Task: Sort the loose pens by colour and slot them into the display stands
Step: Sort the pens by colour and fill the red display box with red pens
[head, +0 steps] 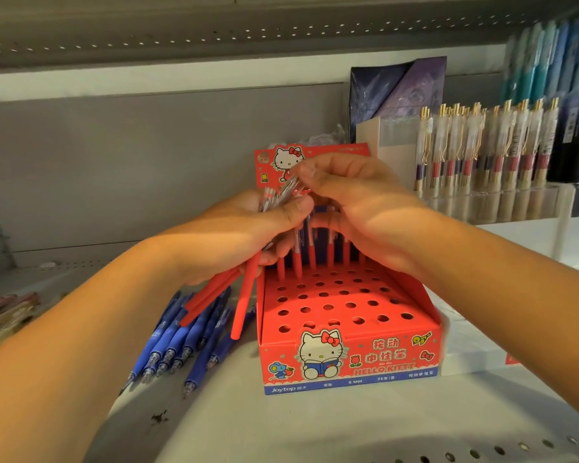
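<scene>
On the grey shelf (315, 426), blue pens (178, 342) lie beside the red stand (348, 365).

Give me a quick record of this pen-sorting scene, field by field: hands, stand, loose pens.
Left hand: holds a bundle of red pens
Right hand: pinches the top of one pen in that bundle
Display stand: red; back-row pens slotted, other visible holes empty
Blue pens: loose on the shelf, left of the stand

just one head cam, close up, looking forward and down at a shop shelf (315, 422); hands mid-frame.
</scene>
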Motion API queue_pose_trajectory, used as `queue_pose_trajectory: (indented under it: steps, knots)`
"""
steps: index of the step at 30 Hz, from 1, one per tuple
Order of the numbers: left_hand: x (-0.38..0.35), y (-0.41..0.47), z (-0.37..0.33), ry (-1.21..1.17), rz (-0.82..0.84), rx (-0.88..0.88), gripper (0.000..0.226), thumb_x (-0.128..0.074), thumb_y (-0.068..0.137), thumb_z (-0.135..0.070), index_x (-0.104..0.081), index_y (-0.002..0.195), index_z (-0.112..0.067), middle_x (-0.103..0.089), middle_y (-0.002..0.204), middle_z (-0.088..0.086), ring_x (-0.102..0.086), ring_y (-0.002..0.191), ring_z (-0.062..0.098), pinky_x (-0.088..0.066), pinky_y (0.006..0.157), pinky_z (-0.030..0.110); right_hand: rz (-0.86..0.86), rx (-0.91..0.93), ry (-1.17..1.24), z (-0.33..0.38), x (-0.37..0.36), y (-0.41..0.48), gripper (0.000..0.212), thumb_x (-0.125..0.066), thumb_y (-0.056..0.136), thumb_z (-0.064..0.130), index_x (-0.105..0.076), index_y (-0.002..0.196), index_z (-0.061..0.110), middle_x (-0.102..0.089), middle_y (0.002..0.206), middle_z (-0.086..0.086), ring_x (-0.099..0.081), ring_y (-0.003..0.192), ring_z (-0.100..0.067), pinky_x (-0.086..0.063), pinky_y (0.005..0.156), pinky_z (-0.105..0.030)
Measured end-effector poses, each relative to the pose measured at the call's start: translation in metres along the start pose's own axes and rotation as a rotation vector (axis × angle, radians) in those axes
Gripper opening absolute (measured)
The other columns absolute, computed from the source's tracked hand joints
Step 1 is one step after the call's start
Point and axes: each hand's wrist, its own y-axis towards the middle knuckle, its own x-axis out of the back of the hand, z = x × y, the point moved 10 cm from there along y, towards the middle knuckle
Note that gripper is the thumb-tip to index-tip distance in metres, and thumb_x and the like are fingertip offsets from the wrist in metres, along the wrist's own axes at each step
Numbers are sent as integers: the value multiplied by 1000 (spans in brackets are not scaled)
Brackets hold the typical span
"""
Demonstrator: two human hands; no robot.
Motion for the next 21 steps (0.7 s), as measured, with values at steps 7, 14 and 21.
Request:
queue_pose_trajectory:
  steps: [7, 14, 21]
  knots:
    - [13, -1, 3, 124, -53, 51, 37, -52, 95, -45, -52, 79, -12, -53, 61, 2, -35, 46, 13, -34, 43, 19, -378, 99, 219, 27, 46, 1, 14, -41, 105, 11, -52, 96, 8, -67, 80, -10, -70, 69, -18, -60, 64, -29]
    - [35, 2, 5, 304, -166, 52, 32, -51, 99, -42, -54, 77, -19, -48, 54, -2, -36, 39, 6, -34, 42, 17, -539, 287, -122, 51, 77, -2, 17, -43, 105, 12, -52, 94, 21, -67, 79, -5, -70, 67, -19, -58, 57, -36]
    - [45, 4, -4, 322, -283, -46, 35, -64, 95, -28, -66, 67, -48, -52, 48, -18, -42, 42, 2, -37, 44, 15, -233, 201, -708, 14, 28, 8, 28, -53, 100, 18, -49, 82, 39, -59, 79, 14, -65, 50, -10, -58, 48, -29]
